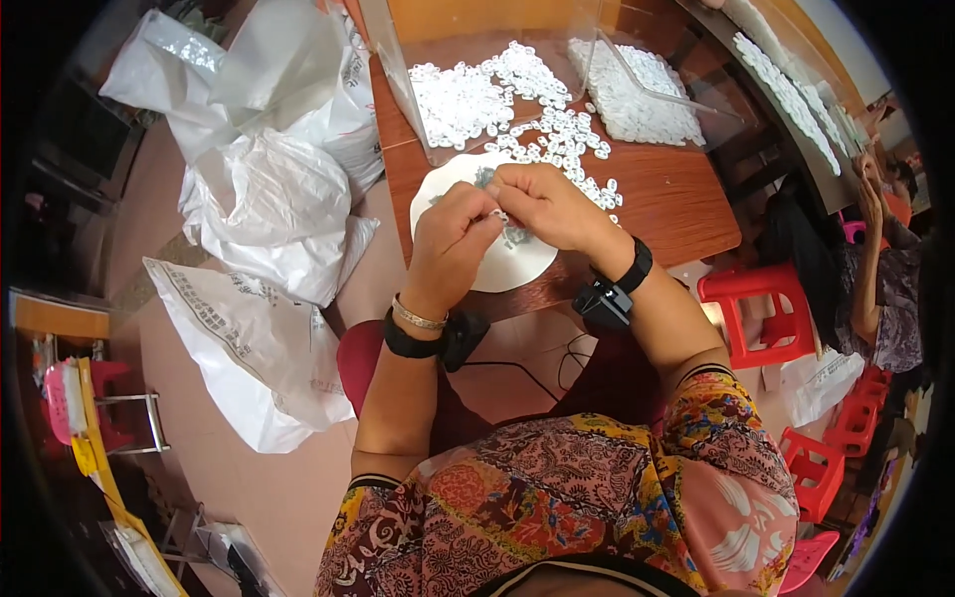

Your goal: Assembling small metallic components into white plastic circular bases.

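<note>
Left grip (pixel 450 235), right grip (pixel 553 203) pinching white piece (pixel 500 214); loose pieces (pixel 565 145) beyond; sacks (pixel 269 204) leftward.

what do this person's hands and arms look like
Left hand and right hand are ungloved. A pale patterned bracelet and black wristband circle the left wrist; a black strap with a boxy black device circles the right. Short multicoloured floral sleeves have dark trim.

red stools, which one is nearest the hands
The red stool beside the table's right corner; the other red stools stand farther off, toward the picture's lower right.
</note>
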Motion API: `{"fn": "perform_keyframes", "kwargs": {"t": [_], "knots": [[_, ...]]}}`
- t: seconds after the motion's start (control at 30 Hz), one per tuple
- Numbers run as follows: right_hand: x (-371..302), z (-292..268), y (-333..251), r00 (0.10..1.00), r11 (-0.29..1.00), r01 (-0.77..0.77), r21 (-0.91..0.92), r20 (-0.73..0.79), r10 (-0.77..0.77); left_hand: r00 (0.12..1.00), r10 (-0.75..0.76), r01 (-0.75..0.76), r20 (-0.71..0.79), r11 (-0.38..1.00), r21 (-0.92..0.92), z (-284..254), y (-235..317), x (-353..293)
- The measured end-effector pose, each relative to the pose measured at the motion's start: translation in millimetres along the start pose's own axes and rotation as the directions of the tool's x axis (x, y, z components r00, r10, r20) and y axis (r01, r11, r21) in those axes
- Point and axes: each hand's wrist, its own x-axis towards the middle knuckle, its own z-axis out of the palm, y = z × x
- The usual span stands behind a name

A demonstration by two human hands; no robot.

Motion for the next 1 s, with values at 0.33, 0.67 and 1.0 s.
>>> {"fn": "perform_keyframes", "kwargs": {"t": [0.33,0.67,1.0], "knots": [[0.0,-6.7,8.3,0.990,0.980,-0.060,0.188,0.139,0.034,0.997,-0.072,0.075,0.030,0.991,-0.111,1.7,-8.8,0.0],[-5.2,-9.1,8.4,0.995,0.990,0.000,0.142,0.099,-0.014,0.963,-0.255,0.269,0.088,0.893,-0.361,5.9,-13.9,-1.9],[-10.9,-11.6,1.9,0.946,0.925,0.301,-0.230,-0.049,-0.320,0.944,-0.308,0.322,0.116,0.791,-0.521,9.8,-12.0,-1.6]]}}
